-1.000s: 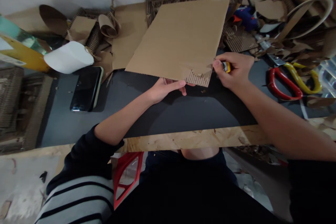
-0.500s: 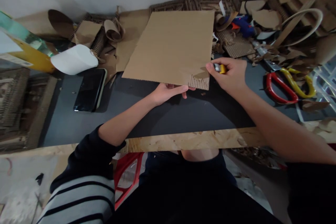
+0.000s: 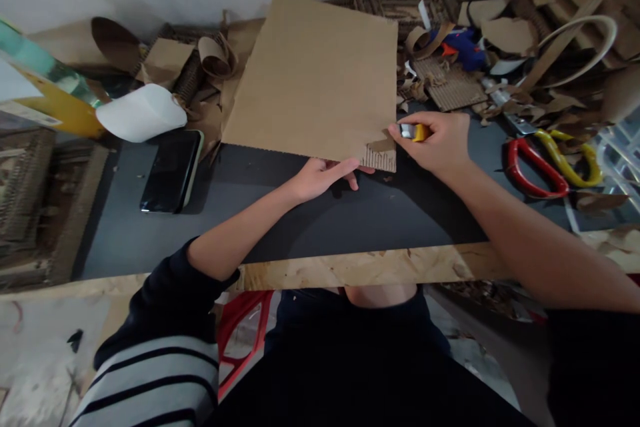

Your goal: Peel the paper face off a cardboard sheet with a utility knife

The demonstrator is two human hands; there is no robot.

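A large sheet of brown cardboard point(image 3: 315, 80) is tilted up over the dark tabletop. My left hand point(image 3: 325, 177) grips its near edge, thumb on top and fingers underneath. At the near right corner the top paper is peeled off, baring a small patch of corrugated ridges point(image 3: 380, 159). Beside that corner my right hand point(image 3: 437, 140) is closed around a yellow and grey utility knife point(image 3: 414, 132); its blade cannot be made out. The right thumb and fingertips are close to the sheet's right edge.
Red- and yellow-handled scissors point(image 3: 537, 167) lie at the right, near cardboard scraps point(image 3: 445, 83) and a blue glue gun point(image 3: 465, 47). On the left are a phone point(image 3: 173, 170), a white roll point(image 3: 143, 113) and a yellow container point(image 3: 65, 103). A wooden edge point(image 3: 360, 267) borders the table.
The cardboard sheet has turned a little anticlockwise, its far side shifting left and up. My right hand with the utility knife has moved slightly left. My left hand keeps its grip.
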